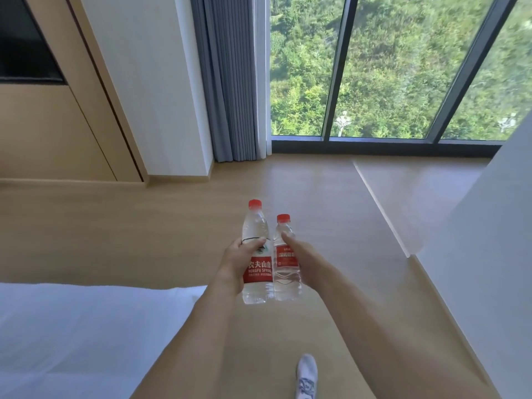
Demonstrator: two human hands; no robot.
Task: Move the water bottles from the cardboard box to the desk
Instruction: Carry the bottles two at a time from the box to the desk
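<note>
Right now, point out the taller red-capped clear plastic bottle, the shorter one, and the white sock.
taller red-capped clear plastic bottle (257, 272), head view, red label.
shorter red-capped bottle (286, 259), head view, red label.
white sock (307, 375), head view, top of foot.

Bare light wooden floor (302, 182) is lying open ahead to the dark-framed glass window (383, 82); white bed (72, 326) is crowding left, white wall (489, 254) closing right, grey pleated curtain (230, 96) hanging far left.

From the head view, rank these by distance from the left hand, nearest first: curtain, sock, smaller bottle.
1. Smaller bottle, right beside the left hand.
2. Sock, below, on the floor.
3. Curtain, far ahead by the window.
</note>
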